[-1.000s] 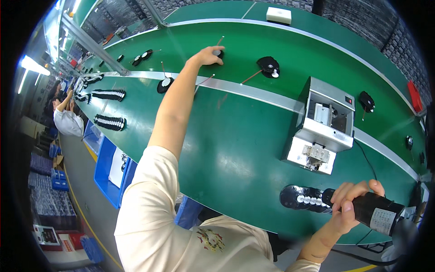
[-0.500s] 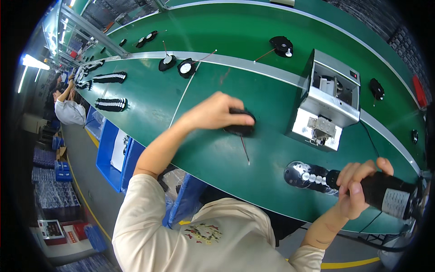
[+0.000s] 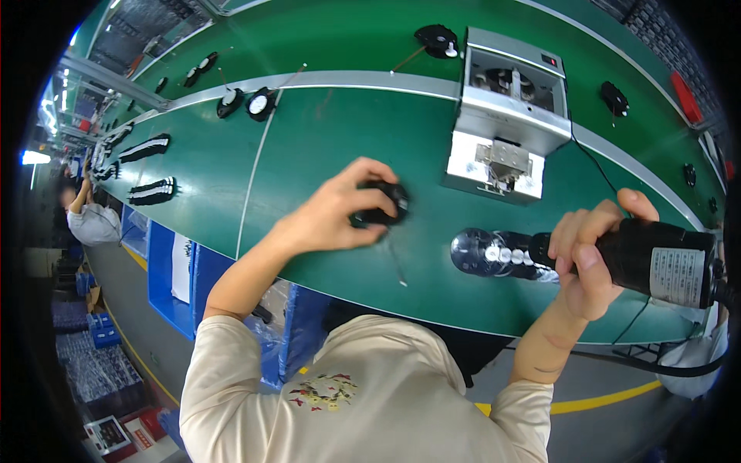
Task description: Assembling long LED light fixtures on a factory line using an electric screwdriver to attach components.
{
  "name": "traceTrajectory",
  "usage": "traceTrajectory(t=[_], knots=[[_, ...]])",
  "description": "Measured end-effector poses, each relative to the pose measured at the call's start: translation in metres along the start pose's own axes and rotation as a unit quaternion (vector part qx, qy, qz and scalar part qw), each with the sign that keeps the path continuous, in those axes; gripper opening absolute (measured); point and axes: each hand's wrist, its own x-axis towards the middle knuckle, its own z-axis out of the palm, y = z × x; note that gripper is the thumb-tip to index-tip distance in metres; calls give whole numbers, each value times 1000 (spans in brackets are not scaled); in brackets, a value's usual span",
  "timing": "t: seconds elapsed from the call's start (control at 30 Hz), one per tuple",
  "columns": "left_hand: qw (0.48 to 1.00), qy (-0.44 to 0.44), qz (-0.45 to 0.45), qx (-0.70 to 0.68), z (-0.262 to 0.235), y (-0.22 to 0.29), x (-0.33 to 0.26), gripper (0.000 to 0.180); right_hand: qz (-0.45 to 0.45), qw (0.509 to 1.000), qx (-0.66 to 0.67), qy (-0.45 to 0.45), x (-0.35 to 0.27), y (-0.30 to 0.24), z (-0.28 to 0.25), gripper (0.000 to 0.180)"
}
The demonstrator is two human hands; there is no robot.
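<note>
My left hand is closed round a small black rounded part just above or on the green bench; I cannot tell which. A thin wire with a light tip trails from the part toward me. My right hand grips a black cylindrical power tool with a pale label and a thick cord, held level and pointing left. By its nose lies a row of black parts with white discs, ending in a shiny, rounded, see-through-looking piece.
A grey metal machine stands beyond my hands. Black parts with white discs lie far left, near rows of similar parts. Beyond the metal rail is a green strip with scattered black parts. Blue bins stand below the bench's left edge; another person is farther left.
The whole view has shifted, so the bench things sit farther left and higher. My left fingers have moved round the black part, which looks turned. My right hand still grips the tool.
</note>
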Motion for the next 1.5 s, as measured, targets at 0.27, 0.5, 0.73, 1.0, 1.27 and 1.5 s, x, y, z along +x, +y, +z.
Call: traceTrajectory(t=[0.27,0.5,0.73,1.0,1.27,1.5], knots=[[993,-1,87,-76,89,40,25,27,26,999,-8,16,-2,-1,0,63],[992,-25,127,-6,93,42,33,29,4,1000,2,-31,3,-3,-12,64],[992,-8,123,1,101,36,35,28,-26,998,-32,-42,17,-9,-13,60],[991,-29,127,-12,89,21,31,31,-37,998,46,-2,54,13,12,41],[988,5,155,-21,95,13,27,29,22,999,-19,-23,64,31,18,39],[988,36,151,-20,95,11,27,21,61,990,63,-113,49,14,18,40]])
